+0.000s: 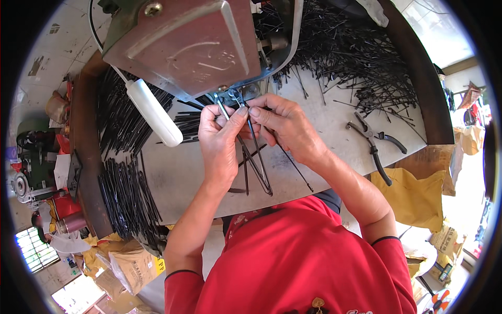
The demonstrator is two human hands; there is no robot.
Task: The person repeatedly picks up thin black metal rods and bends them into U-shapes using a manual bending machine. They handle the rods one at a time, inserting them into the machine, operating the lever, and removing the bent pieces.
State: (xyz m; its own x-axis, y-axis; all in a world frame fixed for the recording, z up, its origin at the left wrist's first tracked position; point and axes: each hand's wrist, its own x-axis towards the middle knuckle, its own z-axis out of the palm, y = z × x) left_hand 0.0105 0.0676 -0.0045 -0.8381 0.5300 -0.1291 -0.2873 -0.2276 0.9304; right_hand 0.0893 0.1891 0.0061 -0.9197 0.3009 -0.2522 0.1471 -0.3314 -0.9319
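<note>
Under the machine's reddish-brown head [193, 47], my two hands meet at its lower front edge. My left hand [219, 141] is closed, thumb and fingers pinching the upper end of a dark V-shaped metal rod [261, 170], whose bend points toward me. My right hand [290, 125] is closed beside it, thumb and forefinger pressed together near the rod's other leg. From beneath the right hand a thin black rod [296, 166] slants down to the right, so its fingers seem to hold it. The fingertips partly hide the rod ends and the machine's working point.
Black rods lie in bundles [128, 196] at the left, and a tangled heap of thin ones [361, 57] covers the back right. Pliers [372, 137] with dark handles rest on the grey tabletop [334, 152]. A white tube-shaped lamp [154, 112] hangs left of my hands. Raised brown boards [436, 89] edge the table.
</note>
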